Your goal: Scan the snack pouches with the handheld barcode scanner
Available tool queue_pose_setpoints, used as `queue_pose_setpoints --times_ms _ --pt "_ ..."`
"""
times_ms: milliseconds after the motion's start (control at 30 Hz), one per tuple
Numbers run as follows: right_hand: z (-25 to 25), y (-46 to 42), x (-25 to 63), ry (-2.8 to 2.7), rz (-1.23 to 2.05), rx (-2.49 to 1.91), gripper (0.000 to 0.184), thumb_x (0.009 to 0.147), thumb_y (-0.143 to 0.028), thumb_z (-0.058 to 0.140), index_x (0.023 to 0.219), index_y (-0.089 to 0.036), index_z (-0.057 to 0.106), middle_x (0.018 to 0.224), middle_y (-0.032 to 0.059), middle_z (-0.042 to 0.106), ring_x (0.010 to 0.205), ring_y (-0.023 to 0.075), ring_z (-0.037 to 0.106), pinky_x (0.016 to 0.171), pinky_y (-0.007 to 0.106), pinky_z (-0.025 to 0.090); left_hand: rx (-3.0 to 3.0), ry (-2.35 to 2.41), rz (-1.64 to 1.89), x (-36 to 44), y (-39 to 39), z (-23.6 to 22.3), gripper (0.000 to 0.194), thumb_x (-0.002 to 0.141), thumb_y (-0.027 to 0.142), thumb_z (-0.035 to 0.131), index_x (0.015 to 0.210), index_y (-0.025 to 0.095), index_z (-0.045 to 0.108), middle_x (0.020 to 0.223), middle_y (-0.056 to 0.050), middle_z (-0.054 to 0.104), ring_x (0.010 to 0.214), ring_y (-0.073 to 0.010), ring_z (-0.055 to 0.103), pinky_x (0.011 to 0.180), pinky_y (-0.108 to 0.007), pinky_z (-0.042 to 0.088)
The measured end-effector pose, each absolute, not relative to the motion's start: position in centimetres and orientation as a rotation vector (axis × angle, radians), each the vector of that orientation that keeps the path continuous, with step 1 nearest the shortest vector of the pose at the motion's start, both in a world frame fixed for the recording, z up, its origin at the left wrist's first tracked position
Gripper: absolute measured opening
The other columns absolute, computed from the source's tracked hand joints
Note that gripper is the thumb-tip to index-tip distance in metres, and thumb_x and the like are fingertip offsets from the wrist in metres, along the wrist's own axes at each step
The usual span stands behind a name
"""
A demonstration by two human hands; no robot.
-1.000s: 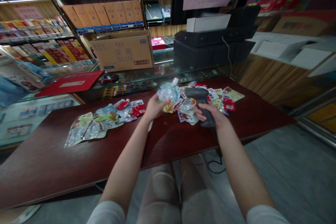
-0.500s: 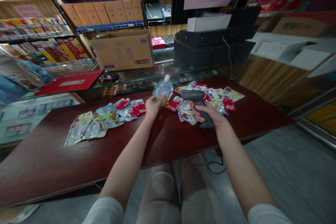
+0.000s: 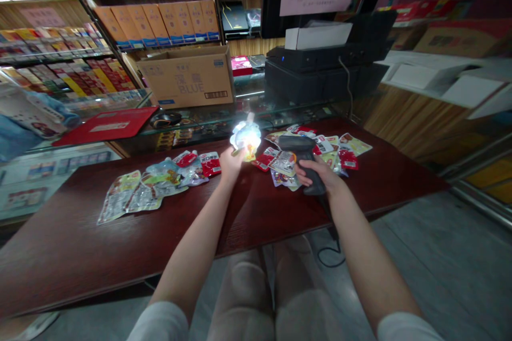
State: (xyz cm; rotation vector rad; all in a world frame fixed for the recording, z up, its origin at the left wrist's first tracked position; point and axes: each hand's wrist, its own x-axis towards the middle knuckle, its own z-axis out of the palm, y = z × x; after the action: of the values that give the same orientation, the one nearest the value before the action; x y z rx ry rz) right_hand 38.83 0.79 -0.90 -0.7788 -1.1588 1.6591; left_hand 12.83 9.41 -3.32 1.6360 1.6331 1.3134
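Note:
Between its thumb and fingers my left hand (image 3: 232,164) grips a clear spouted drink pouch (image 3: 247,141), held upright above the table. Bright light covers the pouch's face. My right hand (image 3: 318,175) is wrapped around the handle of a dark barcode scanner (image 3: 298,145), whose head points left toward the pouch. Several snack packets (image 3: 284,162) lie under and around the scanner. Left of my left hand is a second group, with silver-and-green packets (image 3: 138,194), a bluish pouch (image 3: 162,170) and red packets (image 3: 210,163).
Both groups lie on a dark red wooden table (image 3: 80,245). Behind it, a glass counter holds a cardboard box (image 3: 192,77), a red mat (image 3: 106,125), a mouse (image 3: 166,119) and a black machine (image 3: 324,74). The scanner's cable (image 3: 332,258) hangs past the table's front edge.
A bright light from the scanner now falls on the pouch, which was unlit before. My left hand and the pouch have shifted slightly left; my right hand has barely moved.

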Motion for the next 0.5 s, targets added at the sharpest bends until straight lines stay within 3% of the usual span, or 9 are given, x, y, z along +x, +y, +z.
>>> queue_pose_setpoints --times_ms 100,200,367,433,500 --pt "-0.9 0.8 38.9 -1.144 1.660 -0.762 0.028 0.080 -0.036 0.071 0.093 -0.020 0.053 0.059 -0.0066 0.051 0.038 0.0055 0.038 0.039 0.023 0.028 1.693 1.800 1.277 11.7 8.6 -1.1 0.039 0.084 0.046 0.060 0.103 0.014 0.075 0.097 -0.011 0.077 0.092 -0.0253 0.070 0.078 -0.029 0.049" --pt "-1.0 0.9 39.0 -1.135 1.651 -0.767 0.028 0.079 -0.037 0.071 0.094 -0.020 0.053 0.059 -0.0070 0.050 0.038 0.0055 0.037 0.039 0.023 0.027 1.733 2.121 0.995 9.8 7.8 1.1 0.045 0.084 0.052 0.059 0.107 0.017 0.076 0.102 -0.016 0.076 0.099 -0.0322 0.069 0.080 -0.036 0.050" --pt "-1.2 1.0 39.0 -1.139 1.641 -0.783 0.028 0.080 -0.035 0.071 0.092 -0.020 0.051 0.059 -0.0068 0.051 0.038 0.0055 0.038 0.041 0.022 0.029 1.780 2.503 0.522 7.3 7.0 2.8 0.047 0.089 0.046 0.052 0.105 0.009 0.074 0.106 -0.025 0.073 0.105 -0.0387 0.067 0.089 -0.047 0.048" --pt "-1.2 1.0 39.0 -1.137 1.639 -0.779 0.028 0.079 -0.035 0.071 0.090 -0.020 0.050 0.059 -0.0066 0.051 0.038 0.0054 0.038 0.041 0.022 0.029 1.759 2.577 0.450 6.8 6.8 2.8 0.048 0.091 0.045 0.049 0.104 0.005 0.073 0.107 -0.028 0.071 0.108 -0.0399 0.065 0.095 -0.051 0.046" --pt "-1.2 1.0 39.0 -1.135 1.636 -0.775 0.028 0.080 -0.035 0.071 0.091 -0.020 0.050 0.059 -0.0066 0.051 0.038 0.0054 0.039 0.041 0.022 0.029 1.739 2.678 0.507 6.5 6.7 2.4 0.046 0.091 0.037 0.050 0.117 0.003 0.067 0.119 -0.030 0.066 0.119 -0.0417 0.059 0.101 -0.057 0.041"
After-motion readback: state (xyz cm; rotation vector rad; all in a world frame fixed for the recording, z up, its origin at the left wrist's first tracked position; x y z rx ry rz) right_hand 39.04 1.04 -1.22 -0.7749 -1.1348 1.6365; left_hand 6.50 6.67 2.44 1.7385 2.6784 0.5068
